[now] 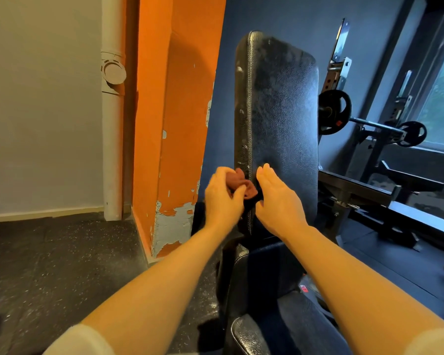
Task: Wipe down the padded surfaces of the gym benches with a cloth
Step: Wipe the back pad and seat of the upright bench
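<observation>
pillar [174,124] left of backrest [280,111]

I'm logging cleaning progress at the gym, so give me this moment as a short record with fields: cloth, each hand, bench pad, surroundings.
cloth: reddish-brown cloth, bunched, at the left edge of the backrest
left hand: left hand grips the cloth
right hand: right hand has straight fingers, at the lower backrest beside the cloth
bench pad: upright black backrest pad, whitish smudges near its top; seat pad below
surroundings: orange pillar with peeling paint on the left; barbell on a rack on the right
</observation>
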Action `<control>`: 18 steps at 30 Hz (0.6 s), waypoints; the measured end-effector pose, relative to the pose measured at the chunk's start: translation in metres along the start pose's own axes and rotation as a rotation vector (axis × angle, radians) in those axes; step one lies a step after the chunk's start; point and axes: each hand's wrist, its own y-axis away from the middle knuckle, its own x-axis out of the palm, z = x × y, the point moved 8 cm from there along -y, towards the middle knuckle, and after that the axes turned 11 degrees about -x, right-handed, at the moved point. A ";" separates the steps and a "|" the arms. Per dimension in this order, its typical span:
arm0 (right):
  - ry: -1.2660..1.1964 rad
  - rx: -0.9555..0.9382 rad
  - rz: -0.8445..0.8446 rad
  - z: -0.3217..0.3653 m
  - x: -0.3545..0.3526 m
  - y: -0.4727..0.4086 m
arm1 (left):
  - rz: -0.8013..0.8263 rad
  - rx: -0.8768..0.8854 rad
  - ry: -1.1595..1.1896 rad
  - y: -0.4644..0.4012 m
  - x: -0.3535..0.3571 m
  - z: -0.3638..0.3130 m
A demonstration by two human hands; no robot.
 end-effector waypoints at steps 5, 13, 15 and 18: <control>-0.009 -0.009 -0.013 0.002 -0.003 0.001 | 0.099 -0.110 -0.168 0.035 0.012 0.056; -0.015 -0.004 -0.008 -0.001 0.001 0.001 | -0.044 0.011 -0.056 0.017 0.007 0.008; -0.016 -0.002 -0.015 -0.001 0.001 0.001 | -0.025 -0.007 -0.086 0.024 0.011 0.019; -0.033 -0.010 -0.034 -0.001 0.001 0.002 | 0.115 -0.185 -0.252 0.034 0.013 0.075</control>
